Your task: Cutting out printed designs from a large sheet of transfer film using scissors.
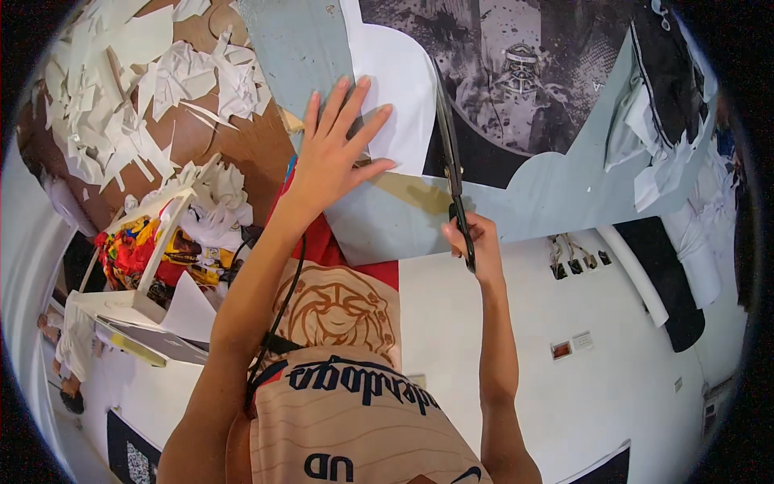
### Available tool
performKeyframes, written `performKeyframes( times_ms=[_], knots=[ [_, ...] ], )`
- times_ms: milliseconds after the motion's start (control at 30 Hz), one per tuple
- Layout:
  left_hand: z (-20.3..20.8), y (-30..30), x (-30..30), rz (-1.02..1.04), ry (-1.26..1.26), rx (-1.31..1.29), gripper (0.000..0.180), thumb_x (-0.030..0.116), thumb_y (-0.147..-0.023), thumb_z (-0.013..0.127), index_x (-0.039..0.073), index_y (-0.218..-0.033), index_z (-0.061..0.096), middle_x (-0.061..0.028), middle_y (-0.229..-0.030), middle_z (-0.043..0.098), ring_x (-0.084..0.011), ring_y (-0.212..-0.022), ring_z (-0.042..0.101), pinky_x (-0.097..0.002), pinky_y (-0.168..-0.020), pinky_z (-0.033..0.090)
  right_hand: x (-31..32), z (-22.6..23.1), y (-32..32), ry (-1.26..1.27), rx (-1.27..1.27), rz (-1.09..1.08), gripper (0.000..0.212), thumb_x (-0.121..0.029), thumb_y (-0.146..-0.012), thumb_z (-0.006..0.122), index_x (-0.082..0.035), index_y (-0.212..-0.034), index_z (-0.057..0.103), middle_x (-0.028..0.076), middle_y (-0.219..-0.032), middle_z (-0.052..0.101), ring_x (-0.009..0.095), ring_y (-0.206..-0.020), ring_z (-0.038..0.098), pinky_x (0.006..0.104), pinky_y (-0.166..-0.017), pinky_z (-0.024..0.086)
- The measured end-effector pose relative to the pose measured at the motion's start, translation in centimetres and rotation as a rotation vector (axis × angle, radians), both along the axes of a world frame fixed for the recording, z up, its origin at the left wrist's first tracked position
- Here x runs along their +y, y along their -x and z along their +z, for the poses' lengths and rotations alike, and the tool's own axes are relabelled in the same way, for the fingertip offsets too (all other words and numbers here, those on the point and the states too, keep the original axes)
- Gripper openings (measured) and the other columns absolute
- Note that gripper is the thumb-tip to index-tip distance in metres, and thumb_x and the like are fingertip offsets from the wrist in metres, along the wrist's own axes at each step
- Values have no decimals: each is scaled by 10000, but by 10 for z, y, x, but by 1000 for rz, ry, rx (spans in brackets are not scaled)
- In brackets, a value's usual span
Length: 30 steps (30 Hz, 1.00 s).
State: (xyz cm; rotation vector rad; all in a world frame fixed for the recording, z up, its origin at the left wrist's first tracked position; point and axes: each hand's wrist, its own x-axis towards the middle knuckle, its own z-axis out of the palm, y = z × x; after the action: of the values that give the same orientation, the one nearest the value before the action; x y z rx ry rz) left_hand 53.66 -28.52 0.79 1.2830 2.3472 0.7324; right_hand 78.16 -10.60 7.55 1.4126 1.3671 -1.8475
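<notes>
Spread on the grey-blue table point(363, 230) is a large sheet printed in black and grey point(524, 89), with curved edges and a white margin point(399, 89). My left hand point(337, 149) rests on this white margin, palm down and fingers spread, holding nothing. In my right hand point(476, 242) are long black scissors point(448, 137), gripped by the handles at the table's near edge. Their blades point away from me along the border between the white margin and the dark print. Whether the blades are fully closed is hard to make out.
White scraps point(105, 113) are heaped on the brown surface at the left. Below them stands a wooden frame point(165, 242) with colourful cloth point(129, 250). Black-and-white pieces point(669, 89) lie at the table's right end. Another person point(72, 355) is at the far left.
</notes>
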Motion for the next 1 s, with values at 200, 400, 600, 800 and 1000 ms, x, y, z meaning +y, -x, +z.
performKeyframes(
  times_ms=[200, 400, 600, 800, 1000],
  knots=[
    [4, 4, -2, 6, 8, -11, 829, 474, -780, 834, 249, -1521, 540, -120, -1686, 341, -368, -1545, 310, -652, -1199, 255, 20, 5, -1, 0, -57, 26, 315, -226, -857, 892, -60, -772, 639, -59, -600, 507, 33, -501, 451, 218, -448, 321],
    [7, 5, -1, 4, 31, -44, 812, 477, -780, 829, 245, -1508, 554, -120, -1690, 337, -368, -1550, 304, -650, -1198, 258, 67, 8, 4, 39, 3, 182, 294, -224, -897, 841, -47, -807, 624, -42, -623, 529, 49, -525, 503, 225, -491, 392],
    [4, 7, -5, 9, 29, -50, 787, 474, -781, 825, 243, -1490, 571, -118, -1681, 358, -369, -1548, 312, -651, -1198, 257, 103, 7, 30, -52, 20, 410, 304, -219, -874, 853, -50, -783, 616, -38, -637, 544, 50, -536, 508, 224, -496, 392],
    [4, 7, -3, 13, 27, -60, 758, 489, -778, 826, 236, -1459, 607, -129, -1660, 395, -376, -1536, 341, -645, -1203, 244, 130, 2, 33, -49, -8, 496, 333, -220, -859, 869, -52, -758, 600, -41, -623, 532, 46, -532, 499, 229, -491, 388],
    [3, 7, -6, 13, 21, -78, 803, 442, -757, 838, 236, -1486, 572, -110, -1674, 376, -359, -1537, 343, -625, -1202, 251, 150, 2, 63, -97, -11, 603, 346, -231, -843, 877, -64, -749, 589, -42, -634, 521, 44, -534, 480, 230, -493, 359]
  ],
)
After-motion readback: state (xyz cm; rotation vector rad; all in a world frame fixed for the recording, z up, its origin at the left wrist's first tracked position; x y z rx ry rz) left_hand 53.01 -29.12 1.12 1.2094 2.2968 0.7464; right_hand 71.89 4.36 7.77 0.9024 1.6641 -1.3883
